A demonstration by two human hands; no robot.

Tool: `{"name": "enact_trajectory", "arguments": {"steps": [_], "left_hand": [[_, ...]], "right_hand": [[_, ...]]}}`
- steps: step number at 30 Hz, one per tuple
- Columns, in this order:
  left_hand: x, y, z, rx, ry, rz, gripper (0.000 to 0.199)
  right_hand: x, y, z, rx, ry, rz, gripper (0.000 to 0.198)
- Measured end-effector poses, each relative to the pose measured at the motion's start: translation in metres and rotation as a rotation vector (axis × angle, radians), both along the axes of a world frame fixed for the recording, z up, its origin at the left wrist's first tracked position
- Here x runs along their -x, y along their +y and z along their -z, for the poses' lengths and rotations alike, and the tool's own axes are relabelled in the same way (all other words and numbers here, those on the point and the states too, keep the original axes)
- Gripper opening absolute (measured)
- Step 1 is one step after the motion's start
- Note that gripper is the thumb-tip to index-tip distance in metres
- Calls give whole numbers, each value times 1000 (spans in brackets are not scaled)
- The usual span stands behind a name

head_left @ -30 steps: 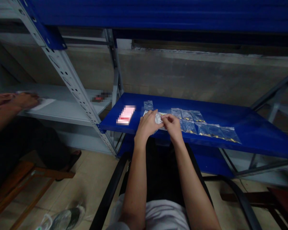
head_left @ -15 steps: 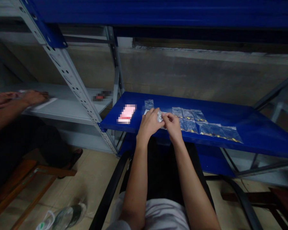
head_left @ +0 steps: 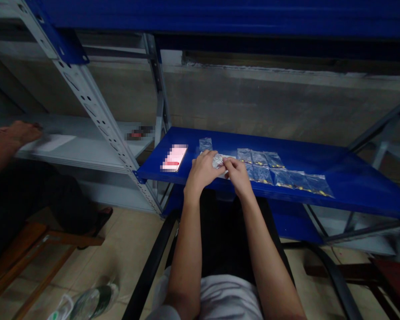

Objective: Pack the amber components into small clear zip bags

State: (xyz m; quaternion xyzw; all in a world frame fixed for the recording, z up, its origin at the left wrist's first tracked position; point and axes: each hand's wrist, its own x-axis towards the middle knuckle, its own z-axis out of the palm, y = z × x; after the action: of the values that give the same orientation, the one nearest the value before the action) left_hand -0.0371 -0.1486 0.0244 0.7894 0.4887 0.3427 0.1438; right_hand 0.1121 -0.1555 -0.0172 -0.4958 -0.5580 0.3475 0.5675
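Observation:
Over the front of the blue shelf (head_left: 320, 153), my left hand (head_left: 202, 171) has its fingers closed around a small clear plastic bag (head_left: 218, 161). My right hand (head_left: 237, 174) pinches the bag's right side between thumb and fingertips. What the bag contains, I cannot make out. Part of a white sheet shows beneath my hands. Just beyond my left hand lies a single clear bag (head_left: 206, 144). Right of my right hand, several flat clear bags (head_left: 259, 158) lie in rows, with small yellowish pieces along their lower edges.
A pixelated pink, phone-shaped item (head_left: 174, 158) lies left of my hands. A perforated upright post (head_left: 90, 104) separates my shelf from a grey one (head_left: 103, 149), where another person's hand (head_left: 23, 132) is near a white sheet (head_left: 51, 142). Chair armrests flank me; a plastic bottle (head_left: 93, 302) is on the floor.
My hands stay together at the clear bag, with only slight finger movement. The other person's hands have moved left, off the white sheet. The whole view has shifted slightly.

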Motion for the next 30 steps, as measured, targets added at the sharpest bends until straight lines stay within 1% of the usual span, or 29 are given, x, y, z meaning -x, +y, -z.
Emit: {"name": "enact_trajectory", "arguments": {"steps": [6,10,12,15,17,19,20,22,24,27,30], "left_hand": [[2,1,0,9,-32,9,54],[4,8,6,15,-89,45,56],[7,12,10,7,-118,46,54],[16,18,17,-7,-136,-1,49],[24,21,21,-10,-137,-36,49],[31,23,24,-3,-134,-62,50],[33,24,24,-1,-131,-75,51],[36,24,25,-2,-121,-93,53],[36,24,25,-5,-114,-96,54],[34,22,24,-2,-100,-88,55],[32,21,23,2,-88,-79,54]], "right_hand": [[-1,-1,0,13,-7,-15,42],[0,-3,-2,16,20,-20,40],[-4,-2,0,29,58,-30,37],[-22,7,5,53,67,-12,32],[-38,19,10,70,-30,38,22],[-52,34,13,85,-226,104,11],[-56,42,13,75,-354,143,9],[-60,56,12,51,-602,193,11],[-57,66,9,49,-798,194,13],[-50,73,6,91,-969,188,15],[-46,74,6,135,-1033,211,15]]}}
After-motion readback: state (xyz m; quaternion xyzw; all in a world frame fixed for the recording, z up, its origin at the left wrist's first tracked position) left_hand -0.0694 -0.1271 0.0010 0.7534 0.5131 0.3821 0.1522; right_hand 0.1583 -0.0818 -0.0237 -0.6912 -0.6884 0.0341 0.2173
